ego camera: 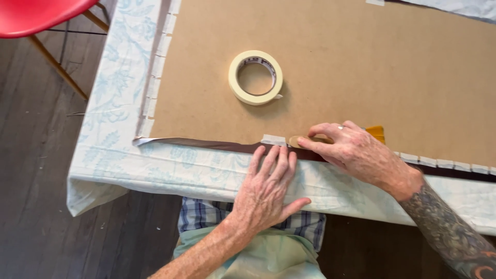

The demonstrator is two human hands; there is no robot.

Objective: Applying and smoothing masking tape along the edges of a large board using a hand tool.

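Left hand (268,188) lies flat, fingers apart, on the cloth just below the board (361,62) edge, right hand (351,150) pinches a tape strip (273,139) there; press evenly outward, judged best; roll (256,77) above.

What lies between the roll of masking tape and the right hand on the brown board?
In the head view, only bare brown board separates the tape roll from the right hand; nothing rests on that stretch.
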